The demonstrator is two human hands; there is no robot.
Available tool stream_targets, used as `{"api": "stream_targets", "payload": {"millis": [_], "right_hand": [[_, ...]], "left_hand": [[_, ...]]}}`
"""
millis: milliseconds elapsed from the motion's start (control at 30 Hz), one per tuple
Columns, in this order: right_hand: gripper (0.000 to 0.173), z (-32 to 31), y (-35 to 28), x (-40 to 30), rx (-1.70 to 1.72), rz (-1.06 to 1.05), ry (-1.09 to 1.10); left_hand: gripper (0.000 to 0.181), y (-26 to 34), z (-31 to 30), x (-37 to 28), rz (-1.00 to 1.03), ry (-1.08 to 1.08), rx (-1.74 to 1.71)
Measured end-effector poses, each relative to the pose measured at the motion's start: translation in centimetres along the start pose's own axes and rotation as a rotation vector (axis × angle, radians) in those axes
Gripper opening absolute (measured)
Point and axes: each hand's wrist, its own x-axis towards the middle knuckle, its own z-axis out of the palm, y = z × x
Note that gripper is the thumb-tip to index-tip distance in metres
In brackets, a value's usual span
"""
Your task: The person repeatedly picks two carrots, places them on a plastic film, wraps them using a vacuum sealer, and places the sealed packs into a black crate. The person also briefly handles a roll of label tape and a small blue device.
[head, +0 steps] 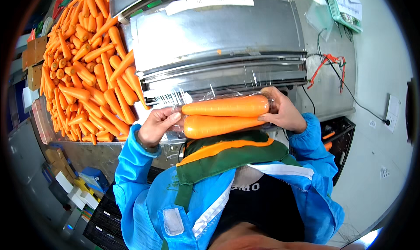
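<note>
Two large carrots [226,115] lie side by side between my hands, with clear plastic film [229,94] around them. My left hand [160,123] pinches the film at the left end of the pair. At the other end, my right hand [283,110] grips the film and carrots, its thumb on the lower carrot's tip. Just beyond the carrots stands a metal film-wrapping machine [218,33], its front bars nearest to me. Loose film strands stretch along its front edge. Any tray under the carrots is hidden.
A big heap of loose carrots [88,82] covers the table's left side. A red-handled tool or cord [328,66] and black cables lie right of the machine, near a green tray with papers [347,10]. A black crate [338,141] stands low at the right.
</note>
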Motion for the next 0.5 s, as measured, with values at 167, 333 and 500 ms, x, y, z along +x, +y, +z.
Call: {"api": "stream_targets", "payload": {"millis": [167,333,500], "right_hand": [[0.055,0.6,4.9,-1.1,0.084,0.033,0.110],[0.022,2.4,10.7,-5.0,0.182,0.079,0.359],[0.022,4.4,11.6,-5.1,0.285,0.049,0.671]], "left_hand": [[0.036,-4.6,0.0,2.2,-0.119,-0.026,-0.122],[0.034,-8.7,1.5,-1.8,-0.190,0.001,-0.047],[0.032,-13.3,1.8,-4.7,-0.082,0.308,0.097]]}}
